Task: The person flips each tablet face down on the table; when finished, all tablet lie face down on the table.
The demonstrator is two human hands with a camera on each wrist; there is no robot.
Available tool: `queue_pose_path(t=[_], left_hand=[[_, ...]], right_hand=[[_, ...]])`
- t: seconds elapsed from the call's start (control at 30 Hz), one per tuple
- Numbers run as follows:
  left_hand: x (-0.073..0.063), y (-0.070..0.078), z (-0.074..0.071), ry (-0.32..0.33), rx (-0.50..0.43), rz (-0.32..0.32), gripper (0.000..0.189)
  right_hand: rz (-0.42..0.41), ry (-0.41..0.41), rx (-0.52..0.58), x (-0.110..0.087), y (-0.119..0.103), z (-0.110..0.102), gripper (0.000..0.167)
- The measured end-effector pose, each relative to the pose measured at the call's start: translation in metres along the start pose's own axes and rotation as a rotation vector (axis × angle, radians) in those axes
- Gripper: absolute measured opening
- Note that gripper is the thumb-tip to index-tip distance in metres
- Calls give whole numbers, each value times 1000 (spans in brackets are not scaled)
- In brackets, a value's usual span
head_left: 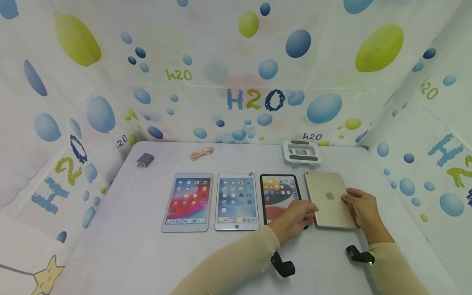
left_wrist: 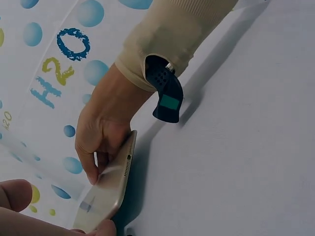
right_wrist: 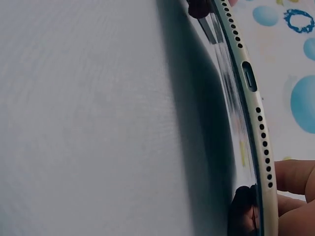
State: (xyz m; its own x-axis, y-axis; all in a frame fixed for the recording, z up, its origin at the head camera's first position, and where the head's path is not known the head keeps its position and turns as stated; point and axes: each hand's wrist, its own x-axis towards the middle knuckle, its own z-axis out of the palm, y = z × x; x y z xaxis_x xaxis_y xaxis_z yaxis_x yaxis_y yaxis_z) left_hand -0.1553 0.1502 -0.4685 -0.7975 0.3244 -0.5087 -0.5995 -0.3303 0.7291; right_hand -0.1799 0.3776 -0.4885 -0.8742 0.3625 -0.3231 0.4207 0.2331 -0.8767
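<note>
A gold tablet lies back side up between the two hands, its apple logo showing. The right hand pinches its right edge, thumb on the back and fingers under the rim. At the opposite edge, the left hand grips the tablet, reaching across a black-rimmed tablet that it partly covers. In the right wrist view the tablet's port edge stands over a shadow on the table, the screen side facing down. The right hand's fingers show beside that edge.
Two white-framed tablets with lit screens lie in a row to the left. Behind are a plug adapter, a coiled cable and a clear-lidded case. Patterned cloth walls enclose the table.
</note>
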Motion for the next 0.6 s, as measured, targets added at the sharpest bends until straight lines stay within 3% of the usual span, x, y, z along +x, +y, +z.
queue_pose_path(t=[0.27,0.6], left_hand=[[2,-3,-1,-12,-71,-19,24],[-3,-5,-1,-37,-54,-5,38]], right_hand=[[-49,-9,-179,-3,0,0,57],[-104,-33,-382,-12,-7,0,62]])
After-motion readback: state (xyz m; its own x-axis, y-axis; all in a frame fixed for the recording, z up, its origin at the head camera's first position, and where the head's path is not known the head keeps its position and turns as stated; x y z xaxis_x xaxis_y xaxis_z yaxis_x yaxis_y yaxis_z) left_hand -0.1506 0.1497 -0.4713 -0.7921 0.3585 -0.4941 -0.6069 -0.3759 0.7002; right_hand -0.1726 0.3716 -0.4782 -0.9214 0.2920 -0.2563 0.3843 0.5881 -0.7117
